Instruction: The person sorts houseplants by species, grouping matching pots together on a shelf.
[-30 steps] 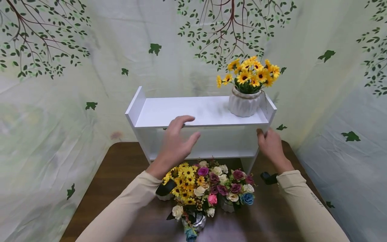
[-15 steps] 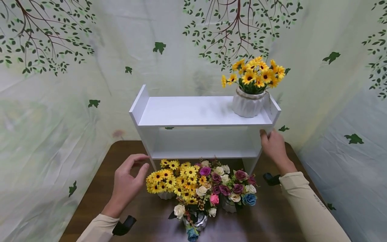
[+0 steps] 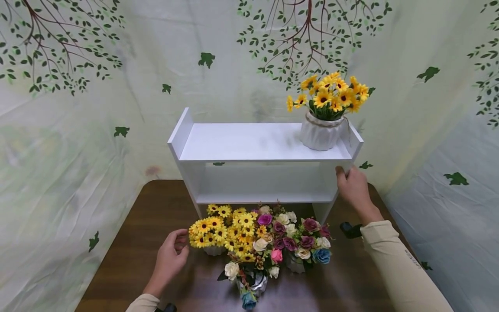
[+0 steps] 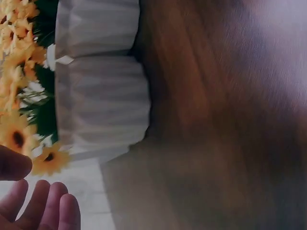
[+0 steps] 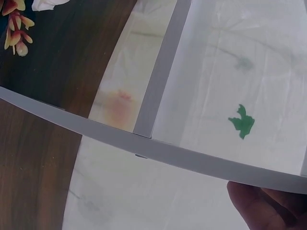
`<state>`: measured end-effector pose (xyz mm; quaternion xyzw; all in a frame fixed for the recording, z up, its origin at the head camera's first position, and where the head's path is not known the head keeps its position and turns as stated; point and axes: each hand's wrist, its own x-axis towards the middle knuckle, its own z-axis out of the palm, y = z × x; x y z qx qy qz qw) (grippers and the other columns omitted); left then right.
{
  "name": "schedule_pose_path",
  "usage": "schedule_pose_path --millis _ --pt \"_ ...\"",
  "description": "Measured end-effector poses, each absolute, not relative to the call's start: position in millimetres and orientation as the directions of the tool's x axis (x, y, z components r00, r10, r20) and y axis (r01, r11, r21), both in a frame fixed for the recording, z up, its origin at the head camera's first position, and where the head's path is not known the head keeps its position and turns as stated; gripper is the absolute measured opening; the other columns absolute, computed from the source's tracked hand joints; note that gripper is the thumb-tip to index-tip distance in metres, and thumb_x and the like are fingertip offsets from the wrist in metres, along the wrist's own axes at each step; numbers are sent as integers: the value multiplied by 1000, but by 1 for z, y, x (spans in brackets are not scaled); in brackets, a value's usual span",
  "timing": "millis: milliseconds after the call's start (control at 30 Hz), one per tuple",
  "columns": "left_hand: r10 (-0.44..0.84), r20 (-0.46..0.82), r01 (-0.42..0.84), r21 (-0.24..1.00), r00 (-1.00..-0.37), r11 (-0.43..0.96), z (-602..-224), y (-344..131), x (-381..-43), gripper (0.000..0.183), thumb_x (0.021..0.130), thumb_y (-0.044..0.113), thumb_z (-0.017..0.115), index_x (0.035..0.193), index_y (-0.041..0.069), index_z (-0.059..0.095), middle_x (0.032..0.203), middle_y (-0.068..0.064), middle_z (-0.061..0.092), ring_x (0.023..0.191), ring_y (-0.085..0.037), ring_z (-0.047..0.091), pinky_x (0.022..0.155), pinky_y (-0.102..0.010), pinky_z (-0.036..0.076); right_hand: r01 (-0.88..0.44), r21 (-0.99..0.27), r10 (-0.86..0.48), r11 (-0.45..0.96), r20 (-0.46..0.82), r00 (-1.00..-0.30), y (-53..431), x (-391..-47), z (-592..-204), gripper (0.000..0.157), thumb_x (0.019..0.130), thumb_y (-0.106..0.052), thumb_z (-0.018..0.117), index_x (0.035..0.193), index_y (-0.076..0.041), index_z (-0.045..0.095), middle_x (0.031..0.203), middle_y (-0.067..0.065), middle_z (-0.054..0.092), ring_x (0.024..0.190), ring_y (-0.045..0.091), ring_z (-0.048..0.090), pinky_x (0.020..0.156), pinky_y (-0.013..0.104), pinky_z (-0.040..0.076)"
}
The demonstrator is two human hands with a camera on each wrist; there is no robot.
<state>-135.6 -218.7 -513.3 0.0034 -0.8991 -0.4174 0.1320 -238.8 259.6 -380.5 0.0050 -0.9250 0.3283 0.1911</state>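
My left hand [image 3: 169,255] is just left of a pot of yellow daisy-like flowers [image 3: 206,232], its fingers loosely bent and nothing in its grasp. In the left wrist view, the thumb and fingertips [image 4: 69,211] are close beside the yellow blooms [image 4: 17,134], and two pale ribbed pots [image 4: 103,100] stand side by side. My right hand [image 3: 354,187] holds the right side panel of a white shelf [image 3: 241,141], thumb at its front edge. The right wrist view shows that thumb [image 5: 252,201] against the panel edge [image 5: 192,163].
A white pot of sunflowers [image 3: 320,130] sits at the right end of the top shelf. Other potted flowers, a mixed rose bunch [image 3: 302,240] and a silvery pot [image 3: 255,286], stand before the shelf on the brown table [image 3: 343,277]. A leaf-printed cloth [image 3: 128,86] hangs behind.
My left hand has moved from in front of the shelf, left and down to beside the yellow flowers. The right hand has stayed on the shelf's side panel; the view shifted slightly.
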Motion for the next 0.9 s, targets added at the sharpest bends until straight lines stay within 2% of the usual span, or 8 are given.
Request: schedule_pose_path --millis 200,333,433,567,733,833,900 --pt "-36 96 51 765 -995 642 -529 -211 -136 67 84 0 70 142 -7 37 136 -28 52 119 -41 57 94 -54 51 -138 -611 123 780 365 -923 260 -239 -380 33 105 -22 41 108 8 54 70 13 47 64 27 47 56 33 37" --pt "-34 -39 -51 808 -999 587 -535 -206 -139 89 85 11 74 152 -4 19 152 -30 35 136 -46 42 106 -60 42 -143 -609 128 780 380 -916 260 -240 -380 30 104 -21 43 99 7 54 69 13 47 64 29 48 56 33 37" --pt "-50 -106 -116 847 -993 518 -539 -202 -141 100 84 15 77 155 -4 9 157 -31 25 144 -49 31 114 -63 32 -140 -614 130 777 375 -918 259 -240 -380 30 104 -21 43 98 7 54 70 13 47 65 29 48 57 33 37" --pt "-58 -144 -155 884 -988 441 -545 -198 -144 103 83 17 79 154 -5 8 157 -32 24 145 -50 27 117 -65 24 -137 -623 131 770 364 -922 259 -240 -381 31 105 -22 43 100 6 54 70 11 46 64 27 47 56 33 37" --pt "-61 -131 -145 915 -989 377 -551 -192 -148 103 80 17 82 154 0 12 156 -28 27 144 -46 30 117 -64 25 -143 -618 128 773 372 -919 260 -240 -381 33 105 -22 42 104 8 55 71 13 49 66 29 50 57 34 39" --pt "-57 -98 -111 936 -994 334 -556 -187 -152 100 79 15 83 154 5 17 153 -22 34 141 -39 38 117 -57 30 -142 -615 131 776 378 -916 260 -241 -382 34 105 -21 43 107 10 55 74 16 51 69 31 52 58 35 39" --pt "-57 -83 -96 950 -995 296 -559 -184 -154 96 78 12 84 152 10 24 150 -16 41 137 -29 44 116 -47 34 -144 -618 130 773 376 -917 260 -241 -382 34 105 -21 43 108 10 55 73 16 51 68 31 52 57 34 39"
